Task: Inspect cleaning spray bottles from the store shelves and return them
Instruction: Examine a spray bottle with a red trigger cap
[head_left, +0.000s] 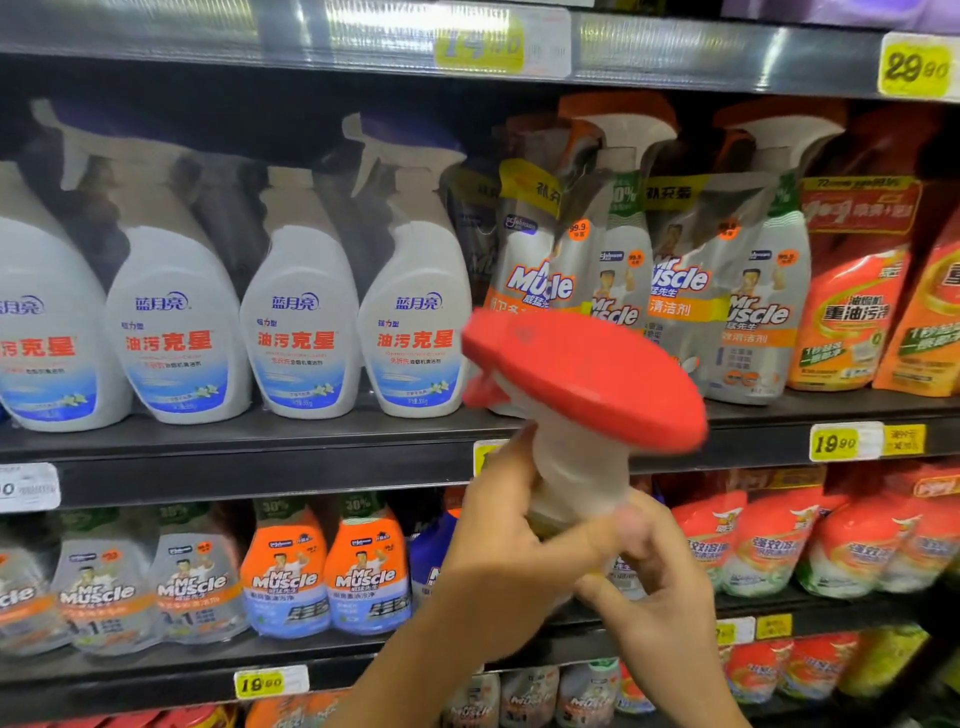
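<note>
**Inspector:** State of the left grip (498, 551)?

**Assistant:** Closed round the spray bottle (576, 467). The fingers curl about the lower neck and the thumb lies up along the white neck. The forearm enters from the bottom edge of the view.

**Inspector:** Right grip (665, 582)?

**Assistant:** Gripping the same bottle, lower and further right, with fingers curled against the body. The fingertips nearest the neck are blurred, so exact contact cannot be told.

**Inspector:** Location of the bottle?

**Assistant:** Off the shelves. It is held roughly upright, slightly tilted, in front of the edge of the middle shelf (260, 457). Its red trigger head (587, 374) is uppermost, with a small red part projecting on the left. Both hands hide most of the body, and the label is not legible.

**Inspector:** Stock directly behind it?

**Assistant:** Mr Muscle packs (685, 291), each a spray bottle banded with a grey refill pouch, standing on the middle shelf. The red head overlaps the leftmost pack.

**Inspector:** Remainder of that shelf?

**Assistant:** To the left is a row of white spray bottles (301, 322) with blue and red Chinese lettering. At the far right are orange pouches (852, 301). A yellow price tag (834, 442) reading 19.90 is fixed to the shelf edge, right of the bottle.

**Inspector:** Lower shelf (156, 670)?

**Assistant:** From the left there are grey Mr Muscle pouches (104, 592), then orange Mr Muscle pouches (285, 577). Red-and-white pouches (769, 551) stand to the right of the hands.
</note>
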